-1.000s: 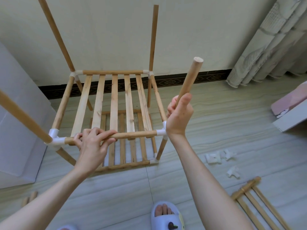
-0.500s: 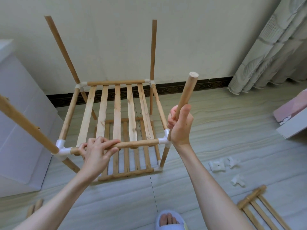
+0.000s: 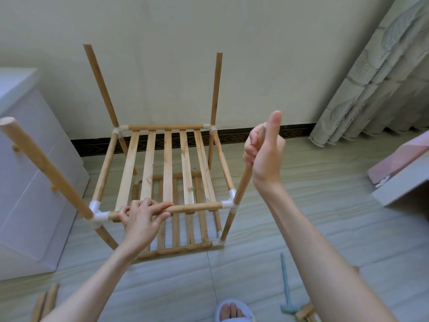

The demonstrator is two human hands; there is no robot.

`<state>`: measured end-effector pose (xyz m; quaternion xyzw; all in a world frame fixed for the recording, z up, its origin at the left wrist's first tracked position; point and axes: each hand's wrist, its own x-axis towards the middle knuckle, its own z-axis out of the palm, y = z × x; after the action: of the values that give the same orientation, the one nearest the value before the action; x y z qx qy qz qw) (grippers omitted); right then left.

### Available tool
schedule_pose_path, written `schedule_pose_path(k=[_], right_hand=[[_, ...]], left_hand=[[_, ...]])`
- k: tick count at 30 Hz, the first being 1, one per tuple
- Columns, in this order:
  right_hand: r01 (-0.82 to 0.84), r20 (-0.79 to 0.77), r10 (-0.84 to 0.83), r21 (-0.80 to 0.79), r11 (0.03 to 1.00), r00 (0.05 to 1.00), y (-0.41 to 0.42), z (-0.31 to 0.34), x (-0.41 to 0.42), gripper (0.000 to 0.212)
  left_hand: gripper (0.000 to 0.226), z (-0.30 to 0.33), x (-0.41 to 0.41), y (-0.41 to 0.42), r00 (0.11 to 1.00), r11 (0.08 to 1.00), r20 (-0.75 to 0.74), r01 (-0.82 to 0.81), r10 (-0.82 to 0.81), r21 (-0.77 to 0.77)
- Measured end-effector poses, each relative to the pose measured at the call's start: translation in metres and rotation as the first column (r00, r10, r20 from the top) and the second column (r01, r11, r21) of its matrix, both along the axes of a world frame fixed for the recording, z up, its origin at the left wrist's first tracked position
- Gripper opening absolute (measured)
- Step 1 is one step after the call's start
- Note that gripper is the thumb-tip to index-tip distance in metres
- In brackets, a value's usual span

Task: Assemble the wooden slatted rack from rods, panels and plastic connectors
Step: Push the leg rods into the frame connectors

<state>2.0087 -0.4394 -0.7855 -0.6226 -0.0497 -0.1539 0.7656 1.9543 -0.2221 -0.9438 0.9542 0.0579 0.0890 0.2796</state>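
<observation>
— On the pale tiled floor [image 3: 301,228], against the cream wall, what stands?

— A two-tier wooden slatted rack [image 3: 171,168], its rods joined by white plastic corner connectors [image 3: 229,202]; the upper slatted panel rides above a lower one, with four upright rods rising from the corners.

— And the left hand [image 3: 141,214]?

— Its grip is wrapped round the near horizontal round wooden rod [image 3: 197,207] of the upper tier; I judge it steadies the frame so the corner does not shift.

— The right hand [image 3: 264,154]?

— Its grip is curled round the near-right upright wooden rod [image 3: 243,187], thumb raised, high on the shaft; the rod's foot sits at the near-right connector; probably it is being pressed or twisted home, though how deep it sits I cannot tell.

— Anything else about?

— A teal plastic mallet [image 3: 286,291] lies by a blue slipper [image 3: 232,312]; spare wooden rods [image 3: 46,303] lie at the lower left; a white cabinet [image 3: 34,182] stands beside the rack.
</observation>
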Motion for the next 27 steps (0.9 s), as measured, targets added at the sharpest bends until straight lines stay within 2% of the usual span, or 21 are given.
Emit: schedule_pose_path(k=[2, 4, 9, 12, 14, 20, 27], right_hand=[[0.054, -0.028, -0.053, 0.03, 0.998, 0.998, 0.003, -0.003, 0.007, 0.056], [0.036, -0.049, -0.035, 0.016, 0.999, 0.998, 0.0, -0.003, 0.013, 0.05], [-0.136, -0.06, 0.136, 0.006, 0.991, 0.989, -0.011, -0.005, 0.018, 0.048], [-0.26, -0.069, 0.262, 0.03, 0.965, 0.963, -0.016, -0.004, 0.018, 0.048], [-0.282, -0.071, 0.284, 0.032, 0.959, 0.956, -0.017, -0.004, 0.018, 0.047], [-0.187, -0.026, 0.188, 0.031, 0.982, 0.982, -0.007, -0.005, 0.007, 0.053], [-0.019, 0.059, 0.019, 0.0, 1.0, 0.998, 0.001, -0.012, 0.004, 0.046]], left_hand=[[0.021, -0.002, 0.001, -0.001, 1.0, 1.0, 0.018, -0.01, 0.009, 0.007], [0.021, -0.006, 0.002, -0.001, 0.999, 1.0, 0.053, -0.009, 0.008, 0.018], [0.021, -0.011, 0.002, -0.001, 0.993, 1.0, 0.116, -0.009, 0.009, 0.0], [0.02, -0.01, 0.001, 0.0, 0.995, 1.0, 0.103, -0.003, 0.002, 0.002], [0.02, -0.007, 0.0, -0.001, 0.998, 1.0, 0.068, -0.009, 0.009, 0.001], [0.018, 0.005, -0.001, 0.001, 1.0, 0.998, -0.011, -0.013, 0.012, -0.066], [0.019, 0.005, -0.002, -0.002, 0.998, 0.999, -0.044, -0.041, 0.04, -0.025]])
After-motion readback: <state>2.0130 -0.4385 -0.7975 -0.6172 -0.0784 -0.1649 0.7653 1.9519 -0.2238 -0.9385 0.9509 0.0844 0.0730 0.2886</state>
